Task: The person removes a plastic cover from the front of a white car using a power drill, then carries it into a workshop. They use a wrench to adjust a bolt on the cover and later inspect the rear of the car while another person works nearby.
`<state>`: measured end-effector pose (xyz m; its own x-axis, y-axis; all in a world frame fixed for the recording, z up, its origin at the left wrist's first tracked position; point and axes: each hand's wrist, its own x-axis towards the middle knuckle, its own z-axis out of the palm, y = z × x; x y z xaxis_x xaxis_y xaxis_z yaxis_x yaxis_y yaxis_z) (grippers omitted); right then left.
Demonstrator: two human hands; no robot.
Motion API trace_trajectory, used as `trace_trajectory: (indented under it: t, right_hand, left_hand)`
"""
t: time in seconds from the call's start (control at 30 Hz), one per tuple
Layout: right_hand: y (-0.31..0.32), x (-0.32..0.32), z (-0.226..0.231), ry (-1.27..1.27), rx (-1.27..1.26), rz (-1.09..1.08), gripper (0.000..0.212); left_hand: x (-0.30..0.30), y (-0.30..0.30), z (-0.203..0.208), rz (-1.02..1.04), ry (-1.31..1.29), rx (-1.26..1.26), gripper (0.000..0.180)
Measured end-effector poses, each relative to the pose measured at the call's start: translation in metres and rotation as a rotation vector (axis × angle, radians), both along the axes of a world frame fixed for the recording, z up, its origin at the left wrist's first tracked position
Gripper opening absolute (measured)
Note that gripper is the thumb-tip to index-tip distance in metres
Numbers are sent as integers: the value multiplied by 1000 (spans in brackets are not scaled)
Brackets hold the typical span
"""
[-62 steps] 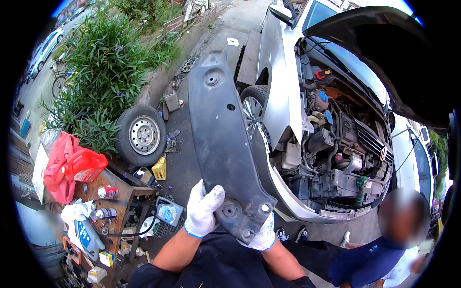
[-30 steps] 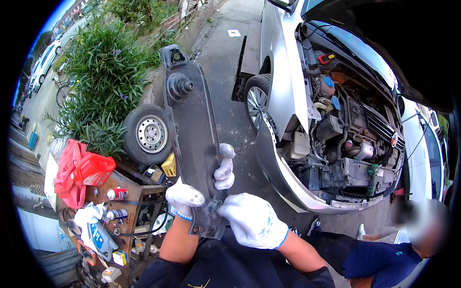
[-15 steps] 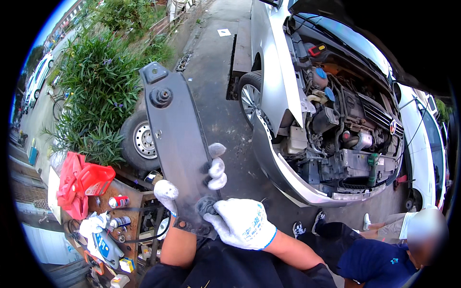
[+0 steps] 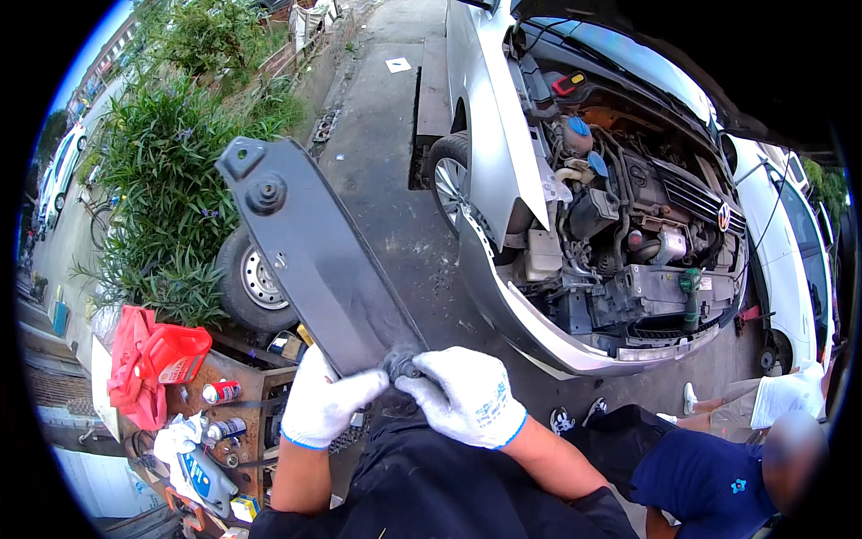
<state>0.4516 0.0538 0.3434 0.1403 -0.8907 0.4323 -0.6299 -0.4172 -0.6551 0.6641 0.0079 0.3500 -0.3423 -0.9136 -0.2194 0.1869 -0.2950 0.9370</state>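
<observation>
A long black metal bracket (image 4: 314,256) slants up and to the left in front of me. A round rubber mount (image 4: 267,193) shows near its far end, and another rubber mount (image 4: 401,362) is at its near end. My left hand (image 4: 330,400), in a white glove, grips the near end, with its thumb reaching to the mount. Also gloved, my right hand (image 4: 469,395) closes its thumb and fingers on that same mount from the right. The fingertips under the bracket are hidden.
A silver car (image 4: 503,99) stands at the right, bonnet up and front bumper (image 4: 530,332) partly off. Two people, one in a navy shirt (image 4: 718,472), are at lower right. A cluttered workbench (image 4: 242,368) with a red jug (image 4: 175,352) and a loose wheel (image 4: 256,278) are at left.
The bracket's far end has swung left and a little nearer. My left hand has slid from around the bracket's middle down to the near end; my right hand stays at the mount.
</observation>
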Motion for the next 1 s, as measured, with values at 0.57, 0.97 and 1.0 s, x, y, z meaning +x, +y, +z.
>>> trace_trajectory:
  t: [0.57,0.97,1.0]
  right_hand:
    - [18,-7,-4,80,-88,-107,31]
    - [29,-7,-54,337,-94,-55,21]
    - [32,-13,-61,363,-117,-33,22]
  left_hand:
    - [-32,32,-9,226,70,-118,48]
    - [-27,24,-45,-36,-634,-501,53]
    - [-30,20,-36,-67,-559,-460,54]
